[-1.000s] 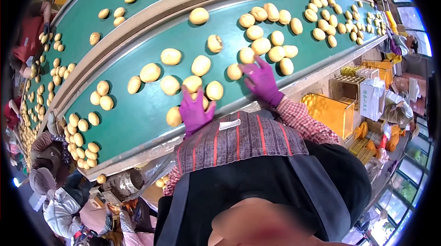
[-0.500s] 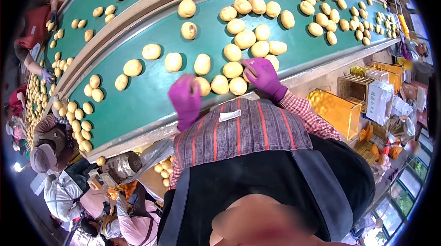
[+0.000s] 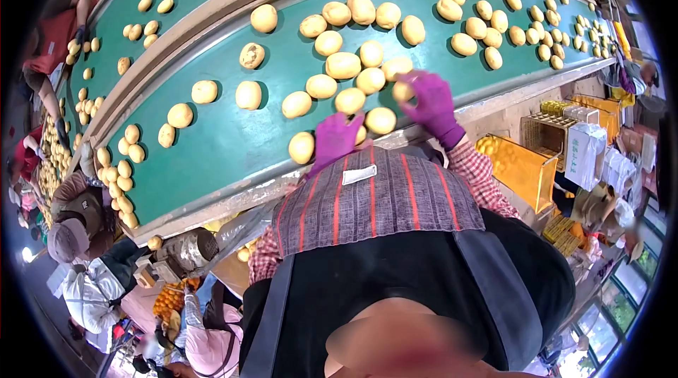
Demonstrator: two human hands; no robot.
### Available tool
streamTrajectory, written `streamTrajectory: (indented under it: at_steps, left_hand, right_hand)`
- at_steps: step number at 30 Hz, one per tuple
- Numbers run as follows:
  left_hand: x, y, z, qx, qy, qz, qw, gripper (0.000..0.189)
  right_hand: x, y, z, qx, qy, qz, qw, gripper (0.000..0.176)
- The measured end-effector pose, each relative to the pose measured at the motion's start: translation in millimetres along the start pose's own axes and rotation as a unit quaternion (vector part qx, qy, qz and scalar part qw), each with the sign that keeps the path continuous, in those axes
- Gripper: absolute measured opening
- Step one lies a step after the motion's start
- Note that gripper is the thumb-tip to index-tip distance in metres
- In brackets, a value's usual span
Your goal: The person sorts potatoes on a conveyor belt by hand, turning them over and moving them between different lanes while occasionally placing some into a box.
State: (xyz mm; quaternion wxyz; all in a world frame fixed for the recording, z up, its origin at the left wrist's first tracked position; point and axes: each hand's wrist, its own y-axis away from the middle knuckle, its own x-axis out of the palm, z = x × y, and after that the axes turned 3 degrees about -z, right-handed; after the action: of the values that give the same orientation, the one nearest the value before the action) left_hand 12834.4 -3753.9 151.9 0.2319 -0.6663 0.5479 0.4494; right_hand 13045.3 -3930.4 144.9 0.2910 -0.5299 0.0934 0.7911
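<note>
Both my hands wear purple gloves over the near side of a green conveyor belt (image 3: 212, 180) strewn with yellow potatoes. My left hand (image 3: 335, 139) is curled against a partly hidden potato (image 3: 361, 135) near the belt's edge. Just left of it lies another potato (image 3: 301, 147). Between the thumb and fingers of my right hand (image 3: 432, 104) is a potato (image 3: 403, 91). A loose potato (image 3: 381, 120) lies between my hands, and several more cluster beyond them. One potato (image 3: 251, 55) farther off has brown patches.
A raised rail (image 3: 183, 32) divides this belt from a second one behind it. Potatoes stand in an orange crate (image 3: 526, 173) at right, near a white box (image 3: 585, 156). Co-workers line the left side, one wearing a grey cap (image 3: 67, 242).
Potatoes on the near belt have shifted left. My left hand has moved right and lower onto a potato, while my right hand has moved slightly right with a potato in its fingers.
</note>
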Motion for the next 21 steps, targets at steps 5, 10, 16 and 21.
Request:
streamTrajectory:
  at_steps: [5,10,16,21]
  left_hand:
    - [51,-75,-35,0.268,0.020,0.019,0.963,0.066]
    - [-24,-121,-41,0.098,0.221,-0.045,0.969,0.033]
    - [-29,-157,31,-0.191,-0.040,-0.200,0.960,0.062]
    - [-7,-193,15,-0.189,0.010,-0.224,0.956,0.072]
  right_hand:
    - [-11,-61,-35,-0.052,-0.058,-0.105,0.991,0.064]
    - [23,-58,-20,-0.011,-0.136,0.003,0.991,0.054]
    - [-1,-33,-19,-0.231,-0.096,0.088,0.964,0.038]
    - [-18,-85,-55,-0.071,-0.279,-0.037,0.957,0.029]
